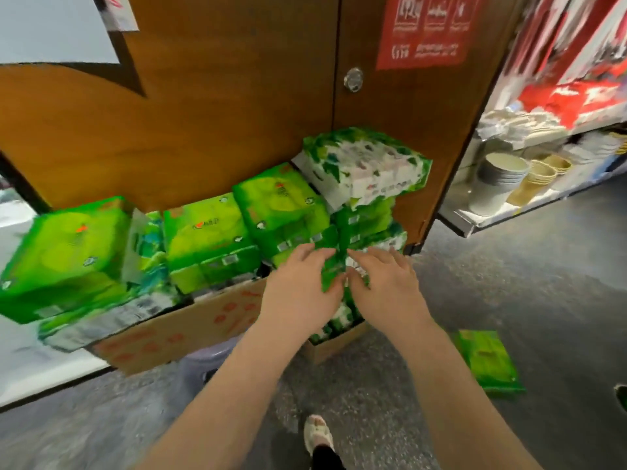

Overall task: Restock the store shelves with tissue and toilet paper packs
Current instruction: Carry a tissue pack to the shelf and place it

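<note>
Several glossy green plastic-wrapped tissue packs [210, 239] already sit stacked atop the brown cardboard box [190, 323], both hands' fingers [307, 254] pinch another narrow green pack [331, 266] there, while one flat green pack [488, 361] lies unshelved on the floor.

The speckled grey floor [509, 283] carries a brown cardboard box with red print [190, 327] against the wooden door, and, well apart to its right, a flat green tissue pack [488, 361].

Nothing can be read: white marks on the red sign [428, 28] on the wooden door [220, 96] are blurred, as are pack labels.
</note>
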